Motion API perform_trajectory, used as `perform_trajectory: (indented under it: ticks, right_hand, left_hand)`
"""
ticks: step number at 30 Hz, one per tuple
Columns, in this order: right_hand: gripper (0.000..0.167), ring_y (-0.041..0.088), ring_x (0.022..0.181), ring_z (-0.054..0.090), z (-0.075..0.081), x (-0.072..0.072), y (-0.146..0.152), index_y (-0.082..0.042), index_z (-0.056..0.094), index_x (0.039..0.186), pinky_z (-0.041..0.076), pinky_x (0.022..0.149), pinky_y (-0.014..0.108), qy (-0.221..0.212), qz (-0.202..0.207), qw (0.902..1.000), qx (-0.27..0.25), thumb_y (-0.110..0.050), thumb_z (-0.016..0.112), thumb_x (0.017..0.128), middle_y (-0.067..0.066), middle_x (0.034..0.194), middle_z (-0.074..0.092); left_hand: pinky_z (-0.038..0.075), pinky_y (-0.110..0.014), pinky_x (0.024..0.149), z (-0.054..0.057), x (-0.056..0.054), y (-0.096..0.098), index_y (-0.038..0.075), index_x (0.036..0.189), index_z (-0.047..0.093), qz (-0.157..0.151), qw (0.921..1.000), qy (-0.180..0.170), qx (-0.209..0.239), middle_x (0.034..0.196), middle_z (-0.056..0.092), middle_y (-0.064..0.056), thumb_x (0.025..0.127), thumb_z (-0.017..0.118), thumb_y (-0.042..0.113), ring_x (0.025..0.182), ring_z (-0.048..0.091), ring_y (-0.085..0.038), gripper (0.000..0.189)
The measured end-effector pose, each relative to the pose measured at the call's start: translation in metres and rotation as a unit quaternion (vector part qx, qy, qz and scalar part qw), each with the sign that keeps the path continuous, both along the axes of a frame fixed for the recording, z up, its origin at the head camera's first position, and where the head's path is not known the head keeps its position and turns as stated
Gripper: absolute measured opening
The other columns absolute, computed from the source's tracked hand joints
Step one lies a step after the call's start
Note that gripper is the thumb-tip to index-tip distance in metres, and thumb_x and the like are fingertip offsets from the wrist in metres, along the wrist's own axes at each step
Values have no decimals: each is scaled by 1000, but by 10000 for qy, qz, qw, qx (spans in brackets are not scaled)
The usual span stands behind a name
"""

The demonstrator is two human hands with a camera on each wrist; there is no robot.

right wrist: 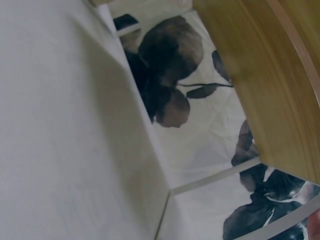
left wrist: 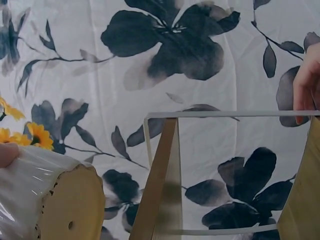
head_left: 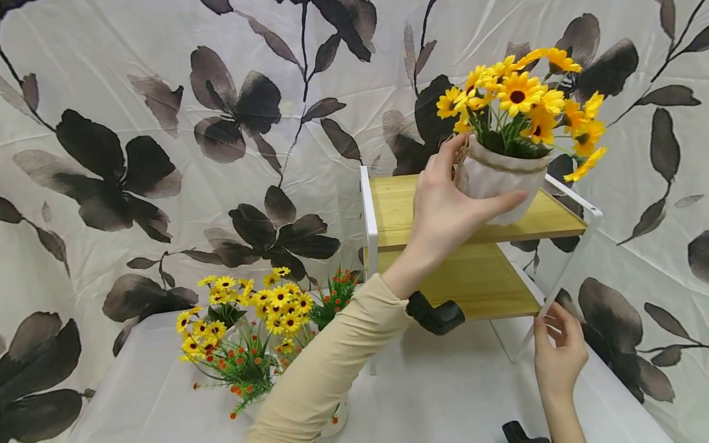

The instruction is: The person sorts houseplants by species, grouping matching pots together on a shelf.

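Note:
A ceramic flowerpot (head_left: pixel 498 178) with yellow daisy-like artificial flowers (head_left: pixel 517 95) is in my left hand (head_left: pixel 448 197), thumb along its front and fingers round its left side. The left wrist view shows the underside of the pot (left wrist: pixel 72 205), with a small hole, apart from the edge of the board (left wrist: pixel 155 180). The pot is over the top tier of a two-tier shelf (head_left: pixel 388 203) with wooden boards and a white frame. My right hand (head_left: pixel 560 354) pinches the frame's right front leg near the lower board (head_left: pixel 471 283).
Left of the shelf, several potted plants stand on the white-covered table (head_left: pixel 144 375), with yellow flowers (head_left: pixel 279 298) and small red-orange blooms (head_left: pixel 238 363). A floral-print cloth (head_left: pixel 310 74) hangs behind. Black wrist mounts (head_left: pixel 437 315) sit on both wrists.

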State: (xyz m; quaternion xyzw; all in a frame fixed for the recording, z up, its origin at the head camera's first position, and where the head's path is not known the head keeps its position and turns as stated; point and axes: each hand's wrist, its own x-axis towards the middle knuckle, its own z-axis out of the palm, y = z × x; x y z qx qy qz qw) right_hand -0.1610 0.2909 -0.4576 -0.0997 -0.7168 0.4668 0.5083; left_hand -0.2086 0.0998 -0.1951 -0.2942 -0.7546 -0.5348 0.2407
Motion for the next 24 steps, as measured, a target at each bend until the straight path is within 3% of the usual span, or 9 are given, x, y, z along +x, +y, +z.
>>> perform_trajectory:
  ticks: [9,17,24]
  right_hand:
    - [34,-10,89,54,-1,-2,2,9,61,118,43,78,0,-17,25,9999,-136,14,60,84,-27,98,52]
    - [35,-11,88,54,-2,-2,0,12,60,117,42,77,-1,26,-15,10000,-52,17,59,83,-28,98,51]
    - [35,-9,87,55,-2,-2,1,13,60,117,43,78,0,138,65,9998,-132,18,59,82,-27,98,52]
  left_hand:
    - [43,-13,87,-4,-7,23,20,140,44,-45,9991,-378,-166,132,54,6,64,88,40,114,52,-4,90]
    - [45,-18,86,-10,-15,37,27,139,44,113,9963,-791,-322,133,54,11,64,86,45,113,55,-5,87]
    - [45,-17,80,-7,-22,48,30,137,45,340,9925,-1083,-447,131,54,13,64,86,47,107,55,-3,86]
